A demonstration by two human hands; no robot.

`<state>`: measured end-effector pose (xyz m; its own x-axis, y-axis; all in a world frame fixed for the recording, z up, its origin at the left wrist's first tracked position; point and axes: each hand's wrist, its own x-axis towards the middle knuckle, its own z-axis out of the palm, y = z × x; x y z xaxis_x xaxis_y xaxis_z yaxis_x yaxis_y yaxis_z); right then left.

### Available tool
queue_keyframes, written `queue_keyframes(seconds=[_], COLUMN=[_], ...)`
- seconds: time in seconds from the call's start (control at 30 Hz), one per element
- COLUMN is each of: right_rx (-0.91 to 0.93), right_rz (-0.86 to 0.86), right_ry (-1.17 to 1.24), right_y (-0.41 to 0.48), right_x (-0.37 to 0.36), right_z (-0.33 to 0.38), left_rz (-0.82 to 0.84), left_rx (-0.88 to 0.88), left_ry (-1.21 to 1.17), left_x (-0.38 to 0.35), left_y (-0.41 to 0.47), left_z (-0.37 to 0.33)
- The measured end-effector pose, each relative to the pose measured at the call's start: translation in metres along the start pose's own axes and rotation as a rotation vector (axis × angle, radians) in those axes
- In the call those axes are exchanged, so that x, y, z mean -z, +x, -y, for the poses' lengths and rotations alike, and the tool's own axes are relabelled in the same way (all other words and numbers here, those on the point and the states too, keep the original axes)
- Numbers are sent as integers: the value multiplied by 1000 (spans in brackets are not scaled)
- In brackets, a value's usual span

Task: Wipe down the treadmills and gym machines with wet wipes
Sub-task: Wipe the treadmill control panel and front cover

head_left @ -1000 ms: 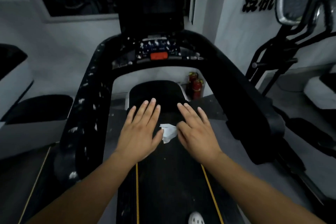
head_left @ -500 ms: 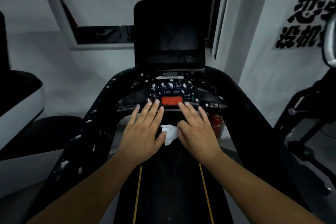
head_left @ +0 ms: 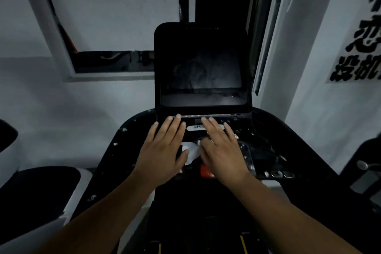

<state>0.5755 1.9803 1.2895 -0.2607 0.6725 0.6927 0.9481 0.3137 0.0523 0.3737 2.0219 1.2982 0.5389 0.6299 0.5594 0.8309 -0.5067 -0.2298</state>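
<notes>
A white wet wipe [head_left: 192, 150], crumpled and folded over itself, lies on the middle of the black treadmill console [head_left: 259, 150], between two bare hands. The left hand [head_left: 162, 152] and right hand [head_left: 223, 153] lie flat on either side of it, thumbs resting on its edges. All the fingers [head_left: 173, 128] are straight, slightly spread and released, gripping nothing.

Half a second ago the fingertips reached only the keypad and the red button [head_left: 206, 171] at the console's near edge. Now both hands and the wipe sit further up, the fingertips touching the console's far edge at the base of the dark screen [head_left: 202, 72], and the red button shows just beside the heel of the right hand. The screen also fills more of the view than before.

White flecks dot the console and the black left handrail [head_left: 107, 161]. Below the forearms is the dark belt [head_left: 195, 222], with yellow stripes. Beyond are pale walls and, at the far right, a sign with black characters [head_left: 358, 47].
</notes>
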Motion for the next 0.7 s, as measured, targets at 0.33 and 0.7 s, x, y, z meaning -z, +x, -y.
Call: queue_keyframes(seconds=[0.33,0.7], right_rx=[50,171], right_rz=[-75,-163], right_ry=[-21,54], right_y=[118,220], right_x=[-88,-193], right_z=[-60,-151], left_rz=[-22,-47], left_rx=[-30,-43], left_ry=[46,128], left_x=[-83,-178], left_y=[107,224], left_z=[76,125])
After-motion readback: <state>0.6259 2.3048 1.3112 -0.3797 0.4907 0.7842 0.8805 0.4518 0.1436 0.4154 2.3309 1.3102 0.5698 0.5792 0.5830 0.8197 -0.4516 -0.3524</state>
